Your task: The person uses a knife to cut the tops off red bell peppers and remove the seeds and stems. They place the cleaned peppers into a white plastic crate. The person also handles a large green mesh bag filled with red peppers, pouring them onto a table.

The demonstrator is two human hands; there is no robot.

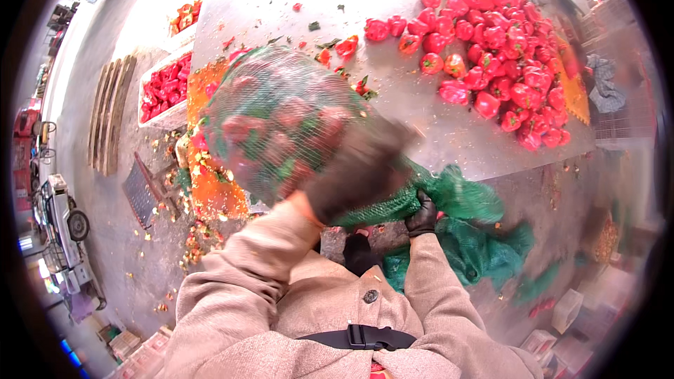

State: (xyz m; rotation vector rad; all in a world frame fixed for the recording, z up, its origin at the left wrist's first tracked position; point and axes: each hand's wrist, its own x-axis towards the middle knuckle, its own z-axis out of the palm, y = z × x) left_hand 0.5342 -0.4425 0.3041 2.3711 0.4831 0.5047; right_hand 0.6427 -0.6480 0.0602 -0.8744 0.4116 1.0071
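Observation:
A green mesh bag [279, 121] bulging with red peppers lies over the left part of a metal-topped table [410, 131]. My left hand [360, 168], in a dark glove and blurred, is on the narrowing neck of the bag; its fingers cannot be made out. Lower right, my right hand [423, 215], in a black glove, is closed around the gathered green netting, whose loose end hangs past it. A large heap of red peppers [505, 52] covers the table's right side.
Left of the table stand a crate of red peppers [181, 113], a wooden pallet [111, 116] and a tilted dark seat or board [139, 189]. Pepper scraps litter the floor. More green netting [474, 252] hangs at lower right. A vehicle [66, 237] stands at far left.

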